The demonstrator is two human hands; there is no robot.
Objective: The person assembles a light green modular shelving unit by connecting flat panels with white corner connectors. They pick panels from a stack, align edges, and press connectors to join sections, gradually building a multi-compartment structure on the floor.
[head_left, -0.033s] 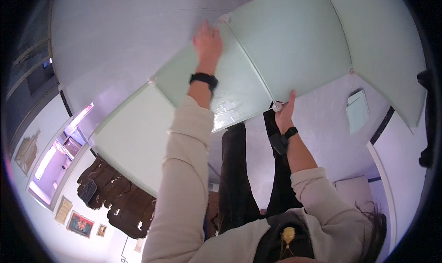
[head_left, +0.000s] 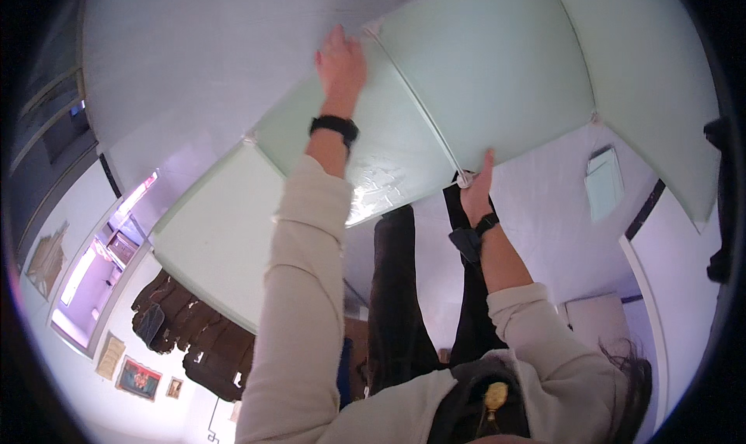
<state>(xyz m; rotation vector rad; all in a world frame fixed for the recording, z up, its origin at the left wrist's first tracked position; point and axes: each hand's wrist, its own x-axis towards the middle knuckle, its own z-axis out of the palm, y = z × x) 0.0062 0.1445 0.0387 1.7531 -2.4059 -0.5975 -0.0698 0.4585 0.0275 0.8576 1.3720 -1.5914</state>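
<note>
Several large pale green, see-through panels [head_left: 482, 71] are joined edge to edge by white corner connectors and stretch across the view. My left hand [head_left: 342, 67] reaches to the far edge of the middle panel, its fingers bent over that edge, fingertips partly hidden. A white connector at the far end of the seam lies just right of it. My right hand [head_left: 476, 191] grips the near edge at the seam's other end, beside a white round connector [head_left: 465, 180]. Its thumb points up along the panel; the other fingers are hidden underneath. Shiny clear film covers the middle panel's near part.
A pale panel [head_left: 217, 234] hangs off at the left, another [head_left: 660, 94] at the right. A pale flat rectangular piece [head_left: 604, 186] lies on the floor at right. My dark-trousered legs [head_left: 400, 288] stand below. A dark brown couch [head_left: 198, 327] is at lower left.
My left hand has shifted slightly left and its fingers look more bent. The joined panels and my right hand have moved a little left too.
</note>
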